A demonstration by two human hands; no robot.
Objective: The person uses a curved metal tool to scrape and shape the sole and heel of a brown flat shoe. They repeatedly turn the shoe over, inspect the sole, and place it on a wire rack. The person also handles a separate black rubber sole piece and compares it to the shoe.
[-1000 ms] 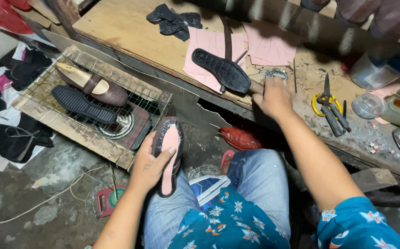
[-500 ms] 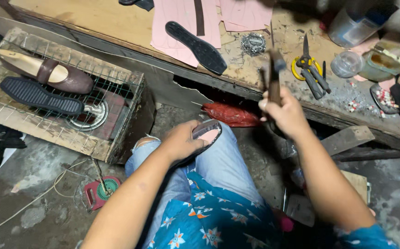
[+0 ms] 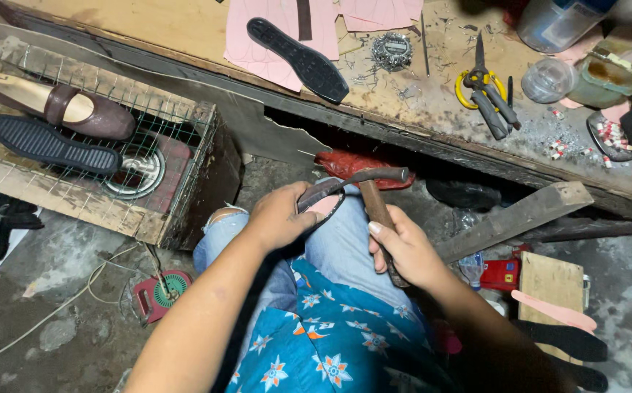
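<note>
While the shoe is kept on the lap, over the blue jeans, it is held by the left hand, whose fingers are closed around its edge, so that its pink inner side is turned up. A hammer is gripped by the right hand, with the fingers wrapped tight around the wooden handle, and its metal head is laid at the rim of the shoe, touching it or almost touching it; which of the two cannot be told. As far as can be judged, the work on this shoe is somewhere in the middle: the upper is already fitted on its form, but no outer sole is seen on it, and the hammering of the rim seems not finished. A little farther, on the left, a wire-covered wooden crate is seen, on which a brown shoe on a last and a black ribbed sole are lying side by side. Farther still, on the wooden bench, another black sole is placed on pink pattern sheets, with scattered small nails, yellow-handled scissors and pliers beside them, and a glue pot at the right. Nothing is seen between the hammer and the shoe, but the space is narrow, because a slanted wooden plank stands close to the right arm.
</note>
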